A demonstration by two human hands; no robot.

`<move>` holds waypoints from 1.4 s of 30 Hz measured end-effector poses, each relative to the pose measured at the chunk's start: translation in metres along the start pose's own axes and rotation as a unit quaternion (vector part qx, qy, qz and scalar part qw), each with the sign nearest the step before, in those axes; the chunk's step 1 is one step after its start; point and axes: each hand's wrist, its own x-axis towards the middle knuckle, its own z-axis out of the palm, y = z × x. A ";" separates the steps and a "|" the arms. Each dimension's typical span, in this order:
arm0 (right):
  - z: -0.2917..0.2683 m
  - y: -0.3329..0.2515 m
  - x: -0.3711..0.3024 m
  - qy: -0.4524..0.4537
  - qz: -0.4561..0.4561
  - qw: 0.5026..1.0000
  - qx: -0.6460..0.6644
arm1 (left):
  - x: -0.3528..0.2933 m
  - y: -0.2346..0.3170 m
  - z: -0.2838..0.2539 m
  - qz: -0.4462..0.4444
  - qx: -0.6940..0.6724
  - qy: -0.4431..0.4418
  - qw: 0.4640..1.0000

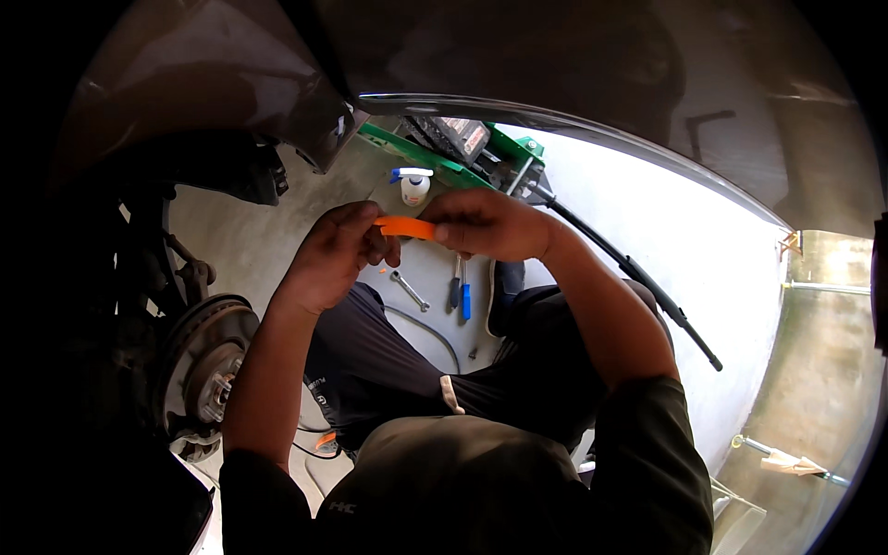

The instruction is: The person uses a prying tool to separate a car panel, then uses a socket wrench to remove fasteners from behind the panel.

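Both my hands are raised in front of me, holding a curved bright orange strip between them. My left hand grips its left end between thumb and fingers. The right end is pinched by my right hand. It looks like smooth plastic, and its ends are partly hidden by my fingers. On the floor below the strip lies a wrench. To the right of that, a screwdriver with a blue handle lies beside a dark-handled tool.
A brake disc on a bare hub is at my left. Dark car body panels arch overhead. Beyond my hands stand a white spray bottle and a green floor jack; its long black handle slants rightward. A cable runs by my legs.
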 end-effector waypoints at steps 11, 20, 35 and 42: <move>0.009 0.000 0.012 0.018 -0.100 0.994 -0.041 | -0.003 0.008 -0.002 0.030 -0.081 -0.030 0.996; 0.028 -0.016 0.020 -0.060 0.010 0.985 0.160 | 0.003 -0.009 -0.012 0.145 -0.097 0.023 0.984; 0.080 -0.010 0.042 0.059 -0.018 0.998 0.028 | 0.005 -0.032 -0.013 0.185 -0.327 -0.061 0.924; 0.087 -0.002 0.042 0.067 -0.113 0.984 -0.120 | -0.008 -0.050 -0.019 0.187 -0.364 -0.078 0.909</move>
